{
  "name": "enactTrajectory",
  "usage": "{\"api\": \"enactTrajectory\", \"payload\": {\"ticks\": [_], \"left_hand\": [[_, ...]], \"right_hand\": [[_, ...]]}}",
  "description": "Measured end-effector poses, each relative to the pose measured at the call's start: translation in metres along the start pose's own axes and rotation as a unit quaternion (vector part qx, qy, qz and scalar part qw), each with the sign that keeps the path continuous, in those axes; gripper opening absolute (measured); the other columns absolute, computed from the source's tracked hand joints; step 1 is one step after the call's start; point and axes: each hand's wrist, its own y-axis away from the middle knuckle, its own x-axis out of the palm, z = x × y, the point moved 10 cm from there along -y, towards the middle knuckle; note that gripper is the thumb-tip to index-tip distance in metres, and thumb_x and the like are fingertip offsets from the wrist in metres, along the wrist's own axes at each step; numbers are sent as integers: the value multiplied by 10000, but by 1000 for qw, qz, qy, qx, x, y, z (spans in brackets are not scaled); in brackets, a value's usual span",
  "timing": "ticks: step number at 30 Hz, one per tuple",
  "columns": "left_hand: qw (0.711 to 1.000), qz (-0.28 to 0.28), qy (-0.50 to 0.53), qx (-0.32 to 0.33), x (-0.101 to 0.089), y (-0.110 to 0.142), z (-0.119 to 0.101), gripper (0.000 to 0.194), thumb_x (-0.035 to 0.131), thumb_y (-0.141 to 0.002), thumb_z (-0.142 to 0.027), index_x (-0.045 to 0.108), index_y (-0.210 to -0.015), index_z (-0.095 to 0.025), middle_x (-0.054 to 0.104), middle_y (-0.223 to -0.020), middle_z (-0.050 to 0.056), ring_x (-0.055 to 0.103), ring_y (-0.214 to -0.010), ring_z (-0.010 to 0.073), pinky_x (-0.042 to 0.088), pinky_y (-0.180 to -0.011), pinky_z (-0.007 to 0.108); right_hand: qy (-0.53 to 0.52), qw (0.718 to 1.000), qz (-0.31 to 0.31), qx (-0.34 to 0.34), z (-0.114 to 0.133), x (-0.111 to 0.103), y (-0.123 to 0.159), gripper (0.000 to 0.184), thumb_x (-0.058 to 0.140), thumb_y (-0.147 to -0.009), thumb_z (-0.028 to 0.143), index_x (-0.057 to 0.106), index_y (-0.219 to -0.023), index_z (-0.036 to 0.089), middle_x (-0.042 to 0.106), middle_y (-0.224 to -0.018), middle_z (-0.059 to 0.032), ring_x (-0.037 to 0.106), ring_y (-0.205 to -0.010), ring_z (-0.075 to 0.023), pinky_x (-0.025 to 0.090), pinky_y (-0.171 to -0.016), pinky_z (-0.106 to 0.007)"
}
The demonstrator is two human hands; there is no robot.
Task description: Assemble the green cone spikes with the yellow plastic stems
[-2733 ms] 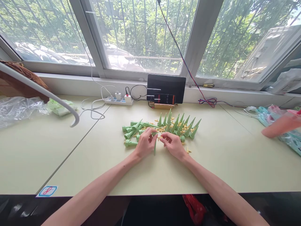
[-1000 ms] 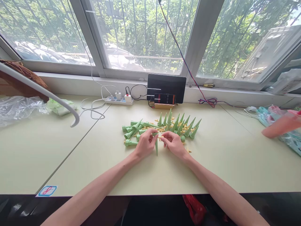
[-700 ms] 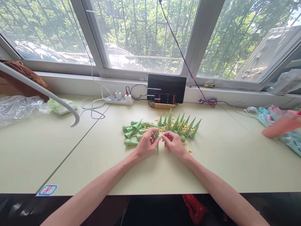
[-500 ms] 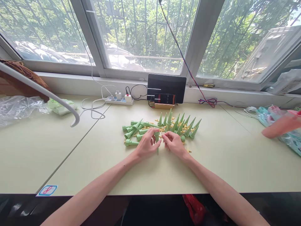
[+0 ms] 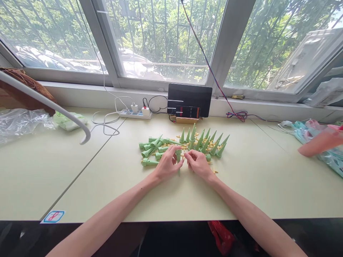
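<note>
Between the thumb and fingers of my left hand (image 5: 167, 163) is a green plant watering spike (image 5: 178, 155), its wide capped end up and its tip pointing down. My right hand (image 5: 198, 163) is closed in a pinch on a small yellow valve (image 5: 183, 155), at the side of that spike near its top. How far the valve sits in the spike I cannot tell. Several green spikes (image 5: 150, 162) without visible valves lie in a pile at the left. Behind my right hand, several spikes (image 5: 205, 145) stand tip up among yellow valves (image 5: 215, 171).
A black tablet (image 5: 189, 96) with a phone (image 5: 188, 112) before it leans by the window sill. A power strip (image 5: 136, 115) with white cables is at the back left. Plastic bags (image 5: 25, 123) lie far left, and a pink object (image 5: 320, 142) lies far right.
</note>
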Motion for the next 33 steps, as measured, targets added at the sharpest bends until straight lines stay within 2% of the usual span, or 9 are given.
{"api": "enactTrajectory", "payload": {"ticks": [9, 14, 26, 33], "left_hand": [[1000, -13, -1, 5, -1, 0, 0, 326, 611, -823, -177, 515, -1132, -215, 557, -1072, 51, 534, -609, 69, 525, -540, 224], [1000, -15, 0, -4, -2, -1, 2, 306, 610, -834, -187, 519, -1125, -210, 556, -1072, 49, 534, -602, 64, 522, -539, 222], [1000, -15, 8, 3, -3, 0, 0, 306, 610, -836, -190, 516, -1126, -211, 556, -1072, 53, 535, -585, 61, 520, -521, 220], [1000, -10, 10, 11, -3, 0, -2, 309, 608, -833, -177, 514, -1125, -214, 552, -1054, 43, 534, -595, 59, 515, -520, 208]], "right_hand": [[-9, 1000, -9, -15, 4, -1, 0, 327, 581, -887, 532, 620, -842, 210, 643, -715, -17, 589, -539, -156, 455, -456, -266], [-21, 1000, -13, -19, 5, -3, 0, 292, 617, -870, 501, 613, -902, 211, 639, -721, -10, 613, -565, -159, 463, -458, -258], [-37, 999, 2, -7, 4, -1, -1, 333, 651, -835, 528, 609, -885, 202, 648, -744, -19, 630, -579, -161, 476, -447, -255], [-31, 999, -1, -11, 4, -1, 0, 296, 611, -875, 499, 611, -861, 203, 636, -746, -21, 598, -561, -152, 459, -451, -253]]}}
